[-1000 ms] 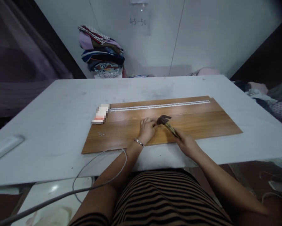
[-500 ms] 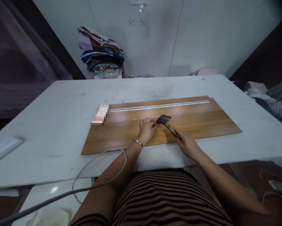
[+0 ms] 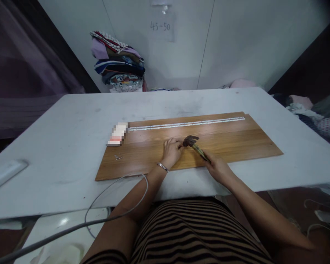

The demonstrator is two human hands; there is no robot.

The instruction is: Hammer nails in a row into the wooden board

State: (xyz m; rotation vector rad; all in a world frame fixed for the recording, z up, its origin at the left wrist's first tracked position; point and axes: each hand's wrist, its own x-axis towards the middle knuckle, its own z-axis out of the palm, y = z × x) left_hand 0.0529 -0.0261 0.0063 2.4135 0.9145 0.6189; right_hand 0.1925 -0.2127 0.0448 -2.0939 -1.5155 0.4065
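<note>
My right hand (image 3: 218,168) is wrapped round the handle of a claw hammer (image 3: 200,151). The dark metal head is low over a wooden board (image 3: 225,141), right beside the fingertips of my left hand (image 3: 172,151). Thumb and fingers of that left hand are pinched together close to the board; whatever they pinch is too small and hidden to make out. A few thin metal pieces, like nails (image 3: 118,157), lie loose on the board's left part. Two pale measuring strips (image 3: 187,124) run along its far side.
The board lies on a white table (image 3: 57,146). A blurred-out box or card (image 3: 117,134) sits at the board's left corner. A grey cable (image 3: 71,229) loops over my left forearm. Folded cloth (image 3: 120,66) is stacked by the wall, and a white bar (image 3: 6,174) lies at left.
The hammer head has shifted very slightly beside my left fingertips. My left hand stays in the same place, and the board has not moved.
</note>
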